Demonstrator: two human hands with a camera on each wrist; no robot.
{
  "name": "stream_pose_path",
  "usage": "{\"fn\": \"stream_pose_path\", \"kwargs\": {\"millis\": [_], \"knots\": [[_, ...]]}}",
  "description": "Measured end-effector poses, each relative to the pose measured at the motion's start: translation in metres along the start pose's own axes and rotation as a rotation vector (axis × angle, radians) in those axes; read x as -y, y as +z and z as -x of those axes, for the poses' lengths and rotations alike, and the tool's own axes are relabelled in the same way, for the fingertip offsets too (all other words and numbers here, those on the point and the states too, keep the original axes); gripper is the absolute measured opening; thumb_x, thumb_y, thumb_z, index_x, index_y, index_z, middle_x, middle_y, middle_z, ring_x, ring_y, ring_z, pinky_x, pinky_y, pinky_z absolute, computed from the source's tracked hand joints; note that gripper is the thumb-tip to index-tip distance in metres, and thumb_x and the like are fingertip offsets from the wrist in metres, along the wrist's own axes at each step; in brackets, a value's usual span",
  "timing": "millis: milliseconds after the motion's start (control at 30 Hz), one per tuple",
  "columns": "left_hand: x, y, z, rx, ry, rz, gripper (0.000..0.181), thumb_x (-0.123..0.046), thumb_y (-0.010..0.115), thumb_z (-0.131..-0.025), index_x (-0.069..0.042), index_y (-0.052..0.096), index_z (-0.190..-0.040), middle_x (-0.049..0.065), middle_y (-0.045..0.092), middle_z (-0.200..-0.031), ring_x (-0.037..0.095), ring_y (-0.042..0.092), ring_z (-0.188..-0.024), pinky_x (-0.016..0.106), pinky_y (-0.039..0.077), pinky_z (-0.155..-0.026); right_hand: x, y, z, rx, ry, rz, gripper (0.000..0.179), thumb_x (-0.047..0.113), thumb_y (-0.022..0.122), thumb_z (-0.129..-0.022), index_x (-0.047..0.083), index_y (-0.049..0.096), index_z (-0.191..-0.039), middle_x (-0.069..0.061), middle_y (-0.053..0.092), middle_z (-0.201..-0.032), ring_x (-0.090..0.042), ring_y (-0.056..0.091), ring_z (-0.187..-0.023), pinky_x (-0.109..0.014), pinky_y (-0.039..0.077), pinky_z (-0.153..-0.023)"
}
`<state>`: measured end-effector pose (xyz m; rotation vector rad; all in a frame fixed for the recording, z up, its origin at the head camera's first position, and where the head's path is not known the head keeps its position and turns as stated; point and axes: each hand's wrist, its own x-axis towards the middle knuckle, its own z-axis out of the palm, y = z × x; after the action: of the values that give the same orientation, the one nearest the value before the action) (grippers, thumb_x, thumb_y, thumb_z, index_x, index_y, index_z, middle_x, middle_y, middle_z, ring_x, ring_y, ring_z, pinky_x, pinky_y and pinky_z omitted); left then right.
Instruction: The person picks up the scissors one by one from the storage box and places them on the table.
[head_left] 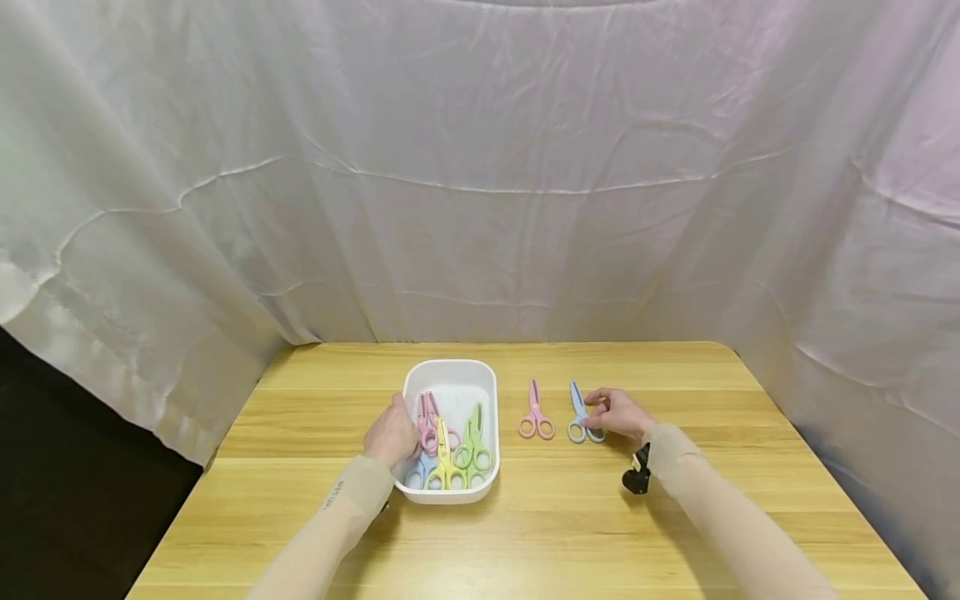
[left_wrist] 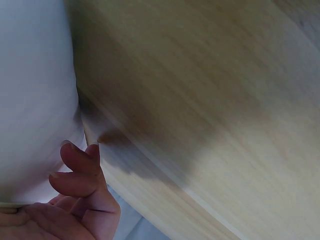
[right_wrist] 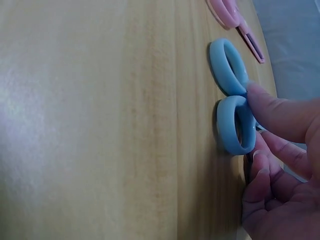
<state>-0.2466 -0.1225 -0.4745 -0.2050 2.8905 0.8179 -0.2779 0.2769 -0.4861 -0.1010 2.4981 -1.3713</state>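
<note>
A white plastic bin [head_left: 495, 433] holds several pairs of scissors: pink ones [head_left: 424, 421], yellow ones [head_left: 442, 454], green ones [head_left: 472, 446] and a blue pair partly hidden beneath. My left hand [head_left: 392, 432] grips the bin's left rim, its fingers [left_wrist: 75, 184] bent against the outer wall. Right of the bin, blue scissors [head_left: 577, 404] lie on the table, blades pointing away. My right hand [head_left: 618, 412] pinches them near the handle loops [right_wrist: 227, 125], thumb on one side and fingers on the other. Pink scissors [head_left: 534, 412] lie between the bin and the blue pair.
The wooden table [head_left: 540, 533] has a rounded far right corner. Grey-white curtains [head_left: 487, 208] hang behind it and along both sides. A dark area [head_left: 67, 467] shows beyond the table on the left. A black wrist camera [head_left: 637, 473] sits under the right wrist.
</note>
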Motion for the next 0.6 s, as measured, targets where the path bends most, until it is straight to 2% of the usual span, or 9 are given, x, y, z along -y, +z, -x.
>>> {"fn": "stream_pose_path", "kwargs": {"millis": [267, 600], "knots": [[0.0014, 0.0018, -0.0017, -0.006, 0.000, -0.004, 0.064, -0.003, 0.058, -0.086, 0.002, 0.035, -0.145, 0.018, 0.065, -0.102, 0.029, 0.062, -0.083, 0.046, 0.057, -0.075, -0.0054, 0.0042, -0.0052, -0.049, -0.008, 0.054, 0.046, 0.004, 0.074, -0.087, -0.010, 0.055, -0.126, -0.006, 0.059, -0.083, -0.015, 0.055, -0.075, -0.025, 0.054, -0.066], [0.0002, 0.0006, -0.0003, 0.005, -0.006, 0.006, 0.068, -0.001, 0.060, -0.084, 0.002, 0.034, -0.147, 0.018, 0.065, -0.105, 0.028, 0.062, -0.085, 0.045, 0.057, -0.075, -0.0047, 0.0074, -0.0061, -0.113, -0.017, 0.117, 0.040, 0.007, 0.075, -0.087, -0.008, 0.059, -0.122, -0.005, 0.058, -0.078, -0.015, 0.054, -0.071, -0.025, 0.049, -0.063]]}}
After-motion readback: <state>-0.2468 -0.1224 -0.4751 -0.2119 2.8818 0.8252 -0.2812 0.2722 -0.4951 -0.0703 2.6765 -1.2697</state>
